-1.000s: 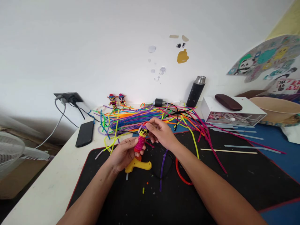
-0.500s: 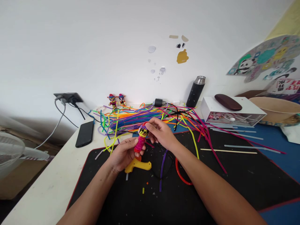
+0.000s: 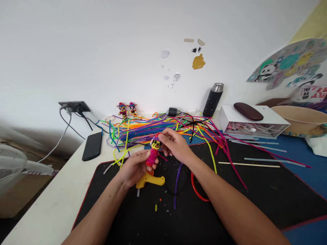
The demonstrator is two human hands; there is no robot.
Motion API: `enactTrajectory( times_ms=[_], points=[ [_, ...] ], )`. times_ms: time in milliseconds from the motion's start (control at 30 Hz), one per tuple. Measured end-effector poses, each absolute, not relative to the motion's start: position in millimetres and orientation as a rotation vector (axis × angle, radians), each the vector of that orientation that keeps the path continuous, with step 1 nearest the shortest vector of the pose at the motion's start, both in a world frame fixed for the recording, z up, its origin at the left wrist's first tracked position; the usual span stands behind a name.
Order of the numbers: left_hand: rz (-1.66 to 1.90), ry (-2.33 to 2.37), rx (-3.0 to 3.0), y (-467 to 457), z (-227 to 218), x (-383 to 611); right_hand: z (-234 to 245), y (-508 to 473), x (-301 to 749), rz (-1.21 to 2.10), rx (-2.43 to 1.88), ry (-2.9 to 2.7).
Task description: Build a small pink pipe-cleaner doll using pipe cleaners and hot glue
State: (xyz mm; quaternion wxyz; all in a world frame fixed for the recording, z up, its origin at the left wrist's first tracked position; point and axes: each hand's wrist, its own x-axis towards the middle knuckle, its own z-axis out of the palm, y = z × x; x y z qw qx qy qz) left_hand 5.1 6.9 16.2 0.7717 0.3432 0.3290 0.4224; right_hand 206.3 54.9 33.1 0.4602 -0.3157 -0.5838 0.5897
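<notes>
A small pipe-cleaner doll (image 3: 154,153) with a magenta body, yellow face and red-purple top is held upright above the black mat. My left hand (image 3: 138,164) is closed around its body from the left. At the top of its head, my right hand (image 3: 173,144) pinches with thumb and fingers; some of those fingers are hidden behind. Just below my left hand lies a yellow glue gun (image 3: 150,180), its front part partly covered. A purple pipe cleaner (image 3: 177,187) and a red ring-shaped piece (image 3: 195,190) rest beneath my right forearm.
Colourful pipe cleaners (image 3: 143,131) spread along the back. Two finished-looking dolls (image 3: 122,109) stand by the wall. A black phone (image 3: 92,146) is at left; a thermos (image 3: 214,99) and a white box (image 3: 255,117) stand at back right. Glue sticks (image 3: 274,160) and a wooden stick (image 3: 249,164) lie right.
</notes>
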Motion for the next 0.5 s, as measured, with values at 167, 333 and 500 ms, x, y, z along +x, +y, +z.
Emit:
enactTrajectory(
  times_ms=[167,333,500],
  points=[
    [0.914,0.709,0.748,7.4,14.4,4.5,32.9,54.9,206.2,1.457,-0.769,-1.436],
    [0.911,0.7,0.747,7.5,13.5,4.1,32.9,54.6,206.4,1.457,-0.768,-1.436],
    [0.908,0.707,0.738,8.1,12.5,4.0,31.9,54.8,206.1,1.451,-0.77,-1.438]
  ],
)
